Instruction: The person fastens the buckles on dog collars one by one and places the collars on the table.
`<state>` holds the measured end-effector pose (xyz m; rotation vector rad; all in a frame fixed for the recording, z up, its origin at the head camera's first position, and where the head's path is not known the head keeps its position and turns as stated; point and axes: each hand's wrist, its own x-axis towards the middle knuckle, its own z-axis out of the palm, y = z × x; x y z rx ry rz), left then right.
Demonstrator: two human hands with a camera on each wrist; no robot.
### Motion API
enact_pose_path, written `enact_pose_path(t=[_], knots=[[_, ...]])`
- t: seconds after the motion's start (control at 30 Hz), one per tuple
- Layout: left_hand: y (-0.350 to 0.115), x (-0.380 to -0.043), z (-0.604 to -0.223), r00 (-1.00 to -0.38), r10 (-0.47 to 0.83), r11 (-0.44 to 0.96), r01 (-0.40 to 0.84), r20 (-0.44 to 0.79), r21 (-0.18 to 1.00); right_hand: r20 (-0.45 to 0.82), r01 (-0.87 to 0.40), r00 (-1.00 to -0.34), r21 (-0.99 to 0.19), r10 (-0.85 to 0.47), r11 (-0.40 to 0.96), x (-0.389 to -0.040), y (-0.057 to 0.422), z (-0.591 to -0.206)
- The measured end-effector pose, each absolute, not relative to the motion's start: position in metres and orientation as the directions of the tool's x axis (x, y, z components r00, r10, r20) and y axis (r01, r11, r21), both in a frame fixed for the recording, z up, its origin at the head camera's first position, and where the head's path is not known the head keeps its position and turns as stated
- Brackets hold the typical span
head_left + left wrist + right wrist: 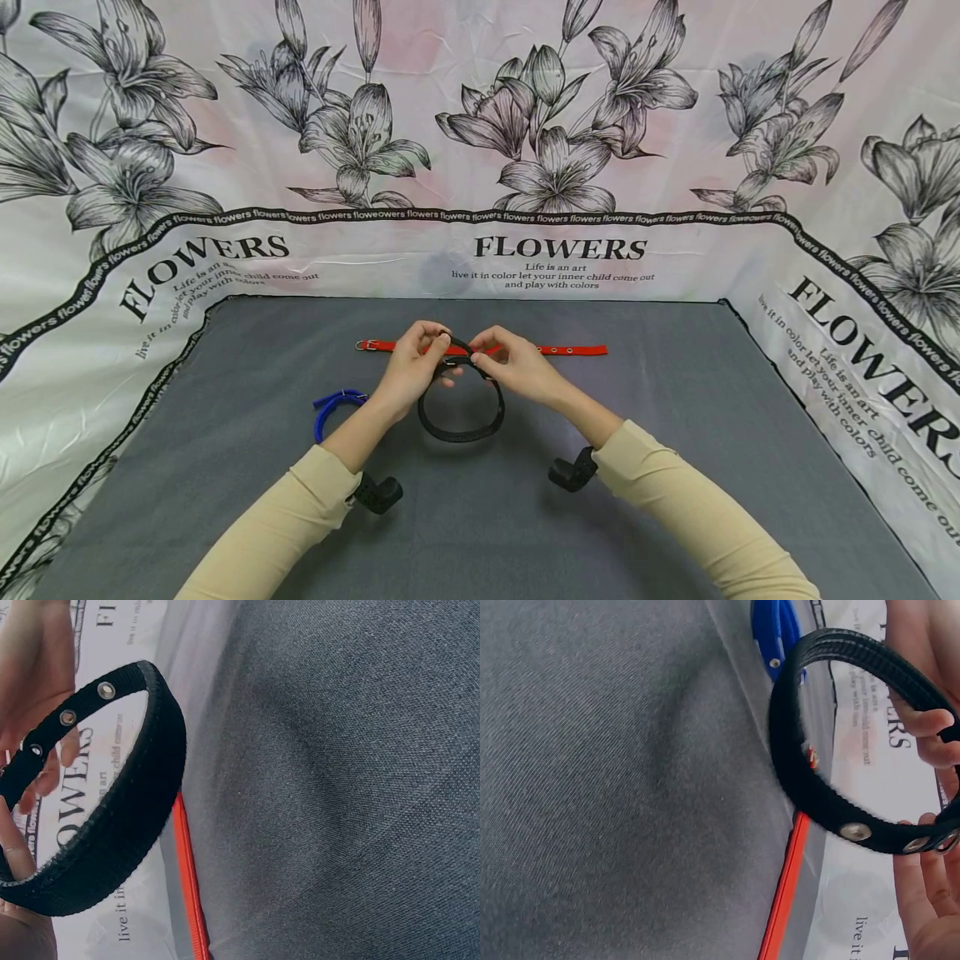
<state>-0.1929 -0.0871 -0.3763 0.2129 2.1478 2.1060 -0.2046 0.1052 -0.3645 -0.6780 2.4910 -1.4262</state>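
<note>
A black collar (461,436) with metal eyelets hangs in a loop above the table, held by both hands. My left hand (408,371) pinches one side of its upper part between thumb and fingers. On the other side, my right hand (521,364) grips the strap near where its ends overlap. In the left wrist view the collar (166,761) shows its wide band and a row of eyelets. The right wrist view has the same collar (786,750) curving toward the fingers. The buckle area is largely hidden by the fingers.
Behind the hands a red collar (573,351) lies straight across the grey table (480,533), its buckle at the left. A blue collar (324,410), closed in a loop, lies left, partly behind the left forearm. A flower-printed cloth (555,250) surrounds the table's back and sides.
</note>
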Motion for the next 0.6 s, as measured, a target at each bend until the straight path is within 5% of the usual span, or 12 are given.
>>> enact_pose_path(t=[0.43, 0.6], knots=[[-0.0863, -0.1923, -0.3771, -0.978, 0.202, 0.026, 0.056, 0.05, 0.998, 0.025, -0.297, -0.85, -0.848, -0.526, 0.44, -0.2102, 0.1089, -0.3702], [-0.0837, -0.1914, -0.3773, -0.984, 0.176, 0.165, 0.069, 0.04, 0.984, 0.039, -0.281, -0.853, -0.875, -0.521, 0.395, -0.2102, 0.1086, -0.3716]])
